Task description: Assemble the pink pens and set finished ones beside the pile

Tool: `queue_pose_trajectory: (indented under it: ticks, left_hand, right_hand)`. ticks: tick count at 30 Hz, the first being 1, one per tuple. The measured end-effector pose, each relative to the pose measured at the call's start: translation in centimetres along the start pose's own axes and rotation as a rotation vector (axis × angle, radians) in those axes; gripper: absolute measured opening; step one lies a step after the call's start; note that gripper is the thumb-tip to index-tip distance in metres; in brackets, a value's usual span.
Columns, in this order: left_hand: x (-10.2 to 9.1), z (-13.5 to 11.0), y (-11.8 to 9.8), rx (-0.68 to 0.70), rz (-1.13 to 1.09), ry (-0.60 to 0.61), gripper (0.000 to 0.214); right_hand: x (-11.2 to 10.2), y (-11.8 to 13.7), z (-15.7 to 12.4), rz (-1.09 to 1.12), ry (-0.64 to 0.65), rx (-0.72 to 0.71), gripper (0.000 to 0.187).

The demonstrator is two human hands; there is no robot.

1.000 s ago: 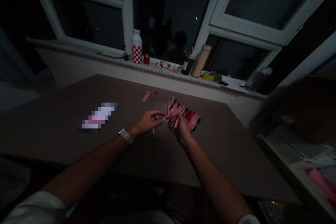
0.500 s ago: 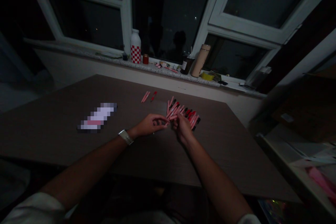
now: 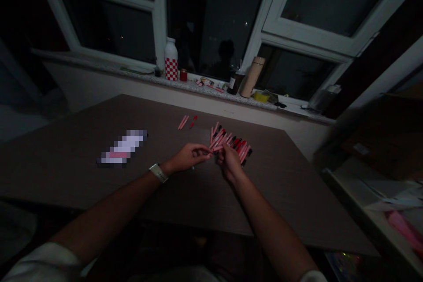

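A pink pen [image 3: 217,148] is held low over the table between my two hands. My right hand [image 3: 230,161] is closed, its thumb and fingers pinching the pen from the right. From the left, my left hand [image 3: 193,157] pinches at the pen's near-left end with thumb and fingertips; the exact contact is dim and small. Just beyond my right hand lies a loose cluster of pink, red and black pens [image 3: 243,146], partly hidden by that hand. Farther off, a pair of pink pens [image 3: 183,122] lies beside a red pen [image 3: 193,121].
A pixelated phone-like object [image 3: 123,147] lies on the left of the brown table [image 3: 158,114]. Along the windowsill [image 3: 201,88] stand a checkered white bottle [image 3: 171,59], a small red jar [image 3: 183,75], a dark cup [image 3: 235,83] and a beige flask [image 3: 253,77]. Shelving is at right.
The fingertips of my left hand have drawn closer together at the pen's end. My right hand keeps its grip in nearly the same spot. The pens on the table lie as before.
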State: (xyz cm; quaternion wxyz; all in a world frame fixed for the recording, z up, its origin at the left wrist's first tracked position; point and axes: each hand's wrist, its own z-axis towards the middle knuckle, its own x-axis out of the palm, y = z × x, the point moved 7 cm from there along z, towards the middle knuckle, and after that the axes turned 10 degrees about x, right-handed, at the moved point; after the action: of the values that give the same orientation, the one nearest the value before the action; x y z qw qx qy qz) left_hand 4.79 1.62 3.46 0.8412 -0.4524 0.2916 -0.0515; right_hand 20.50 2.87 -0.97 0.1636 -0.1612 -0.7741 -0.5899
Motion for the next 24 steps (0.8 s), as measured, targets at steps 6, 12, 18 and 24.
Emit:
queue_pose_trajectory:
  ticks: [6, 12, 18, 24]
  left_hand:
    - [-0.3, 0.0, -0.2, -0.006, 0.012, -0.027, 0.038]
    - [0.0, 0.2, -0.4, 0.01, -0.037, -0.013, 0.03]
    - [0.1, 0.1, 0.5, -0.02, -0.202, -0.085, 0.031]
    - [0.0, 0.0, 1.1, -0.028, -0.218, -0.089, 0.033]
  right_hand:
    - [-0.4, 0.1, 0.2, 0.001, -0.035, -0.015, 0.044]
    - [0.4, -0.7, 0.0, -0.062, 0.069, 0.044, 0.045]
    - [1.1, -0.8, -0.5, -0.08, 0.114, 0.074, 0.044]
    - [1.7, -0.9, -1.0, -0.108, 0.164, 0.084, 0.041]
